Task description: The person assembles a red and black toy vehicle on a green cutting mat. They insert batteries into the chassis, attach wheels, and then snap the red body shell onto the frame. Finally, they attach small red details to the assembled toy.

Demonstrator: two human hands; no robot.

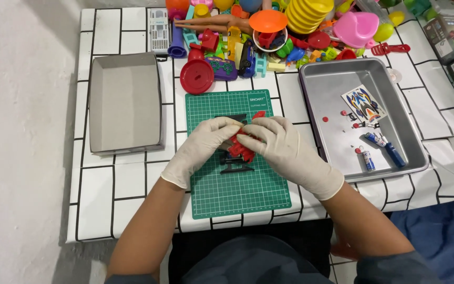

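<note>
— Hands first: how are they placed?

— Both wear thin, pale latex gloves, with the forearms bare and angled inward. The left hand curls in from the left, fingers bent and pinched on a small red plastic toy car. The right hand comes from the other side, fingers folded over the same toy, fingertips touching those of the left.

— Where is the toy?

— Held between the two hands, just above the middle of a green cutting mat. It is glossy red with dark parts; a black plastic frame piece lies on the mat just under it.

— And the mat?

— Matte, rectangular, with a fine white grid, flat on a surface covered in white sheeting with black brick lines.

— What lies around it?

— To the left, an open shallow grey cardboard box. To the right, a smooth metal tray holding a colourful sticker sheet, small red round bits and little blue-and-white tubes. Along the far edge, a pile of bright plastic toys, with a round red lid near the mat's corner.
</note>
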